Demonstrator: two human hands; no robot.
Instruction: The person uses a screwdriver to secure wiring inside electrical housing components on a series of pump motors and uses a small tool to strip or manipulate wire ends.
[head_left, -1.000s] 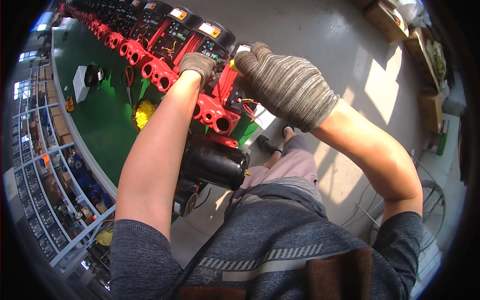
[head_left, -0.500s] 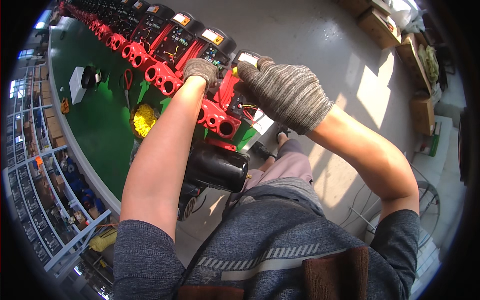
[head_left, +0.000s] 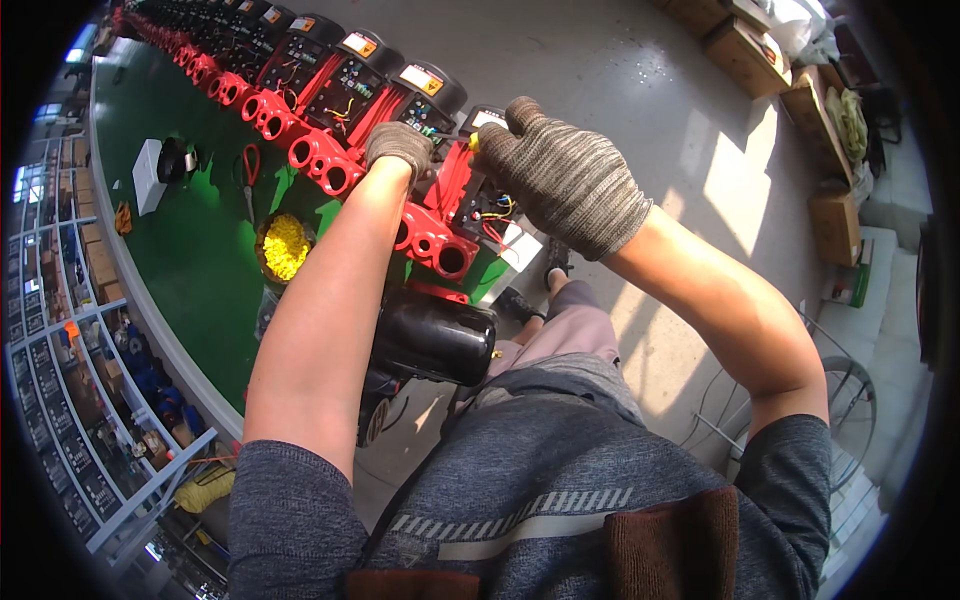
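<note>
Little has moved over the past second except my view: the cardboard boxes (head_left: 745,55) at far right have slid leftward in it, while both gloved hands keep to the same red-and-black unit (head_left: 435,240), nearest in a long row on the green desk (head_left: 190,280). From my remote station I see the right hand (head_left: 570,180) curled closed at the unit's far right side, a small yellow piece (head_left: 474,143) showing at its fingertips; whatever else it grips is hidden. The left hand (head_left: 400,148) bends over the unit's left side, beside the neighbouring unit (head_left: 325,165); its fingers are mostly out of my sight, so I cannot tell whether they grip. Coloured wires (head_left: 497,213) show at the unit's right. Nearer, I see a glossy black cylinder (head_left: 435,338). Leftward on the desk sit a bowl (head_left: 263,262) heaped with yellow bits (head_left: 285,247), red-handled scissors (head_left: 251,163) and a white box (head_left: 149,178), with shelving (head_left: 70,380) beyond the left edge.
</note>
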